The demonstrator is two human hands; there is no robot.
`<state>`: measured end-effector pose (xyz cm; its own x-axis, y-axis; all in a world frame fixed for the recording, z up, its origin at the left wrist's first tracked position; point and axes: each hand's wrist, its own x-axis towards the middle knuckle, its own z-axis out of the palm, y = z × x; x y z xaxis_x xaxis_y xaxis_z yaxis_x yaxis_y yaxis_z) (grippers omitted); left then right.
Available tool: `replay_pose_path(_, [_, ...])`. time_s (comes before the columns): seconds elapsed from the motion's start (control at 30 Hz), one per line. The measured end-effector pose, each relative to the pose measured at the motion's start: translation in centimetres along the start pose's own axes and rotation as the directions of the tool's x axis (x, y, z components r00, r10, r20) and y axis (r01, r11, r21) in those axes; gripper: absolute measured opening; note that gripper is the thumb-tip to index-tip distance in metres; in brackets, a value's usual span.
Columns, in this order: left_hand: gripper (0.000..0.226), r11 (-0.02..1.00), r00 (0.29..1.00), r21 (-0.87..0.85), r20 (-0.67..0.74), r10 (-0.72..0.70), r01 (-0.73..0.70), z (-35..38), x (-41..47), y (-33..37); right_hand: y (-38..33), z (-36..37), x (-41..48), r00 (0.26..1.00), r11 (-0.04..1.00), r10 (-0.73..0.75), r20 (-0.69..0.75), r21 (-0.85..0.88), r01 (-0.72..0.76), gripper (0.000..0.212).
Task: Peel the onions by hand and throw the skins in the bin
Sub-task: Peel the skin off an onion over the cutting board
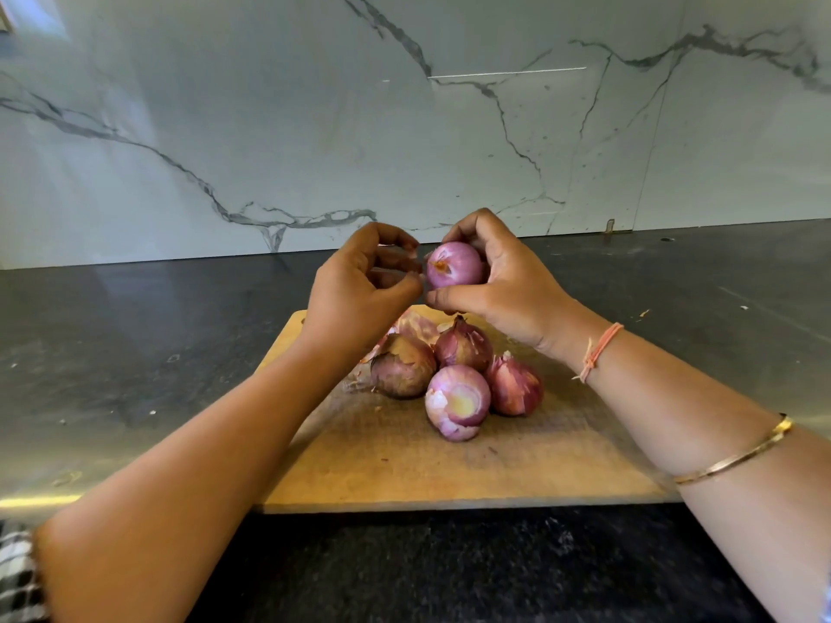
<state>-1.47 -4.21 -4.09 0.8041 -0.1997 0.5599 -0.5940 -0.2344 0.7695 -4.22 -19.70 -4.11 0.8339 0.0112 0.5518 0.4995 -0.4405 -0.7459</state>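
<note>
Over on the left: a checked sleeve (18, 573) at the frame's corner, then a bare forearm angling up to the left hand (364, 281), raised above the far end of the cutting board (449, 469). Fingers curled in, tips drawn close to the thumb, right beside the held onion (454, 265). Blurred there, so no telling whether a shred of skin sits in that pinch.

Just right of it, the held onion itself: peeled, purple and glossy, one end facing left, up in the air over the board. Wrapped round it from the right, the right hand (508, 285), fingers arched over the top, thumb underneath, clamped on the bulb. An orange thread band (600, 348) at the bent wrist, and further down the forearm a thin gold bangle (737, 456).

Down on the wooden board, a tight huddle of four, all touching. From the left: a brown-skinned onion (402, 366), a dark red onion (463, 346) behind, a peeled onion (457, 402) in front, and a half-stripped onion (515, 386) on the right. Loose skins (416, 326) behind the heap, under the left hand.

Beneath it all, a dark glossy stone counter (135, 353), flecked with crumbs, with one small skin scrap (644, 313) off to the right. Behind, a white marble wall (270, 128) with grey veins.
</note>
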Motion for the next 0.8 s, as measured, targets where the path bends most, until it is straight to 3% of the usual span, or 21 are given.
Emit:
replay_pose_path(0.2, [0.015,0.998,0.998,-0.043,0.033,0.055,-0.053,0.1,-0.6,0.5,-0.5,0.2,-0.3,1.0,0.999,0.003,0.004,-0.046,-0.003,0.044])
replay_pose_path(0.37, [0.018,0.994,0.995,-0.04,0.024,0.1,-0.099,0.2,-0.9,0.9,-0.4,0.5,-0.3,1.0,0.999,-0.012,-0.011,-0.033,0.011,0.04])
replay_pose_path(0.53, [0.018,0.992,0.998,-0.116,-0.055,0.042,-0.048,1.0,-1.0,1.0,-0.5,0.9,-0.2,0.998,0.997,-0.03,-0.053,-0.072,0.026,0.029])
replay_pose_path(0.8, [0.015,0.983,0.993,-0.182,-0.118,-0.033,0.011,1.6,-0.7,1.1,-0.6,1.4,0.1,0.994,0.978,-0.083,-0.076,-0.198,0.066,0.03])
